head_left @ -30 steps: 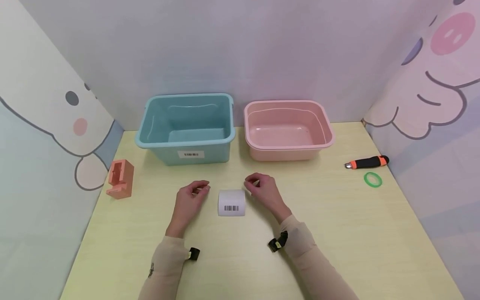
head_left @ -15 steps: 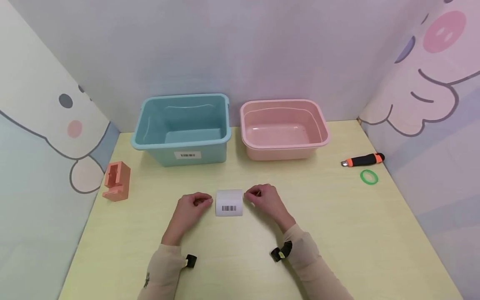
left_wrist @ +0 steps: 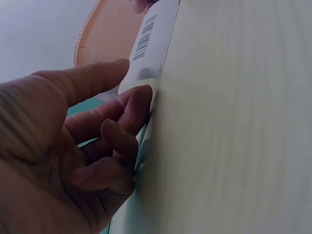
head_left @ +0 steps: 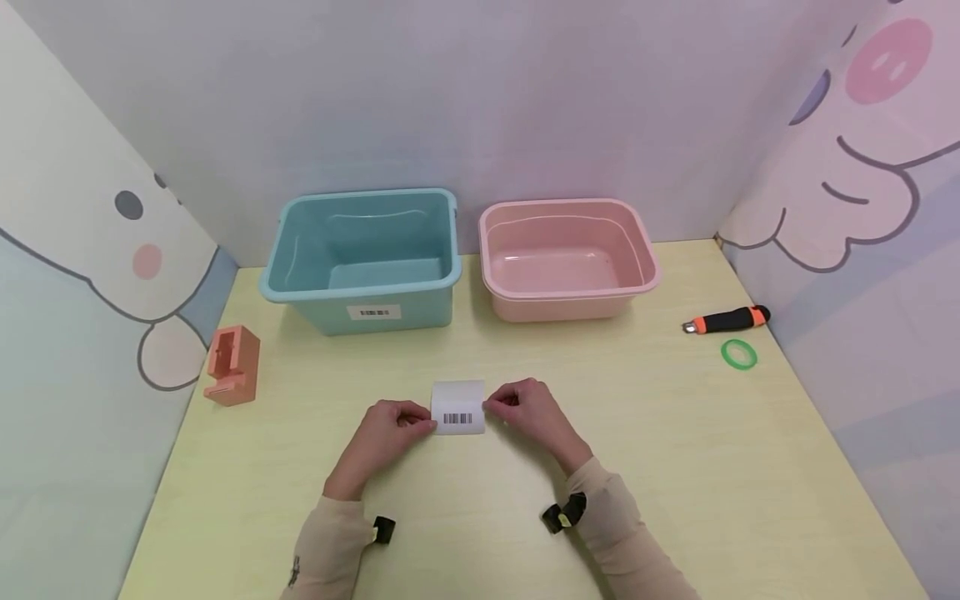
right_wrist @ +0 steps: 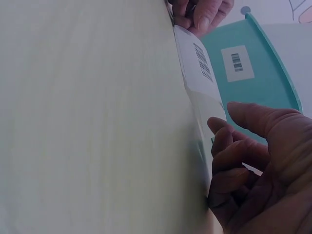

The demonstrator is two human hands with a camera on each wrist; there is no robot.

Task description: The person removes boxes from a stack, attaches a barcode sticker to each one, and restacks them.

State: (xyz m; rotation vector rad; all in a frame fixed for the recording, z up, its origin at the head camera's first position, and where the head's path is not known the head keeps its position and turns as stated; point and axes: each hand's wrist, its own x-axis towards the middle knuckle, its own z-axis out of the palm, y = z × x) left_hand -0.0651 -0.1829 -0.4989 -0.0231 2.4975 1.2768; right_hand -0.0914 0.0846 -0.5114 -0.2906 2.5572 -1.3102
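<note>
A white paper label (head_left: 458, 407) with a barcode lies curved on the table, centred before me. My left hand (head_left: 389, 437) is at its left edge, thumb tip overlapping the lower left corner in the head view. The left wrist view shows this hand's thumb (left_wrist: 97, 80) and forefinger apart, the label's end between them, other fingers bent. At the right edge is my right hand (head_left: 536, 417), fingertips right beside the paper. In the right wrist view its thumb (right_wrist: 253, 117) stands apart from the forefinger, and the remaining fingers are curled loosely.
Behind the label stand a blue bin (head_left: 375, 312), with a barcode label on its front, and a pink basin (head_left: 566, 307). An orange tape dispenser (head_left: 234, 367) sits far left. On the right lie a utility knife (head_left: 726, 322) and a green tape ring (head_left: 738, 354).
Both hands have come nearer the user, down along the label's sides. The left has also moved right onto the label's edge. The label stays in place on the table.
</note>
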